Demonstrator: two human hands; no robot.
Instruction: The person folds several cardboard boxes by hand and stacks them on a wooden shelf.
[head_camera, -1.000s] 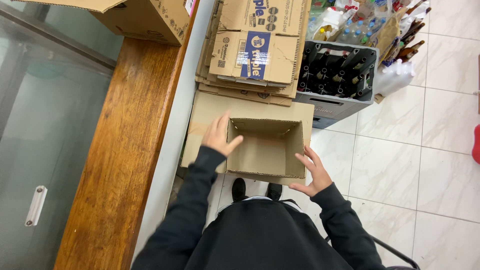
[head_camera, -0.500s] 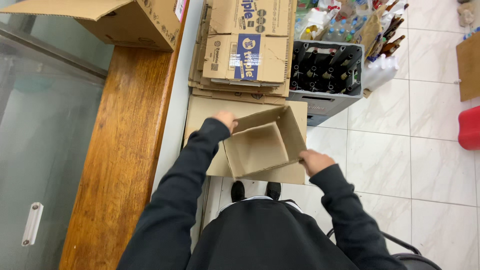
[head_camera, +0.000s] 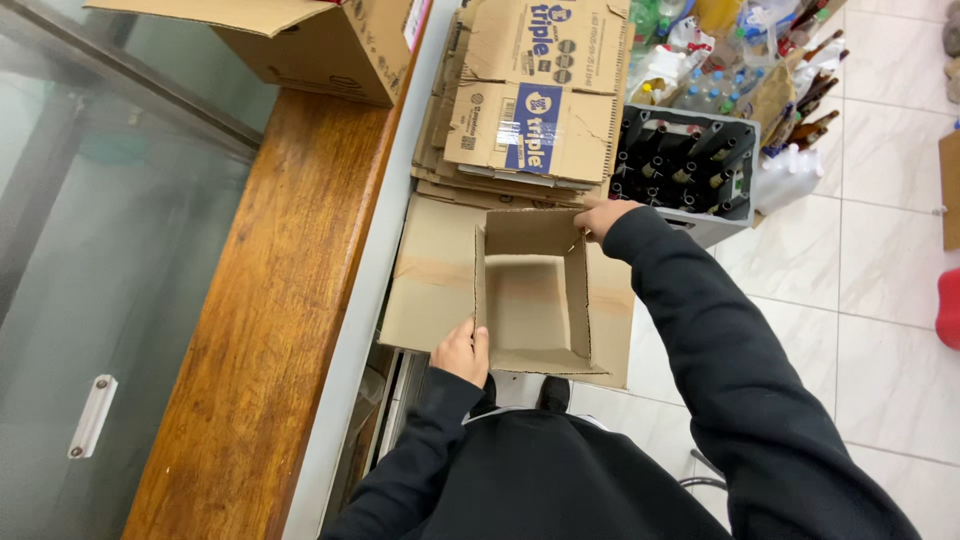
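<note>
— Far left first?
— Glass panel, then a wooden counter with a big open carton at its far end. No telling what is inside from this angle.

— And the left hand?
— Closed round the near left corner of the small box, fingers curled over the wall. Firm hold, by the look of it.

— Where exactly is the small box?
— In front of the body, mouth up, over a flat cardboard sheet, just beside the counter's edge. Resting on the sheet or held just above it: hard to say.

— Anything in it?
— Nothing. Bare brown bottom, four walls upright.

— Best way to handle it right now?
— Probably grip at opposite corners, as here, and press evenly so the walls stay square. Better not to squeeze one side hard; thin card like this likely buckles.

— Behind the box?
— A stack of flattened cartons, lying flat.

— The right hand?
— At the far right corner, fingertips pinched on the top edge of the wall. Nothing else in it.

— Further right?
— A dark crate on the tiled floor, dark glass bottles standing neck up in its compartments, most cells filled. Beyond it, a heap of plastic bottles, loose, in no visible container.
</note>
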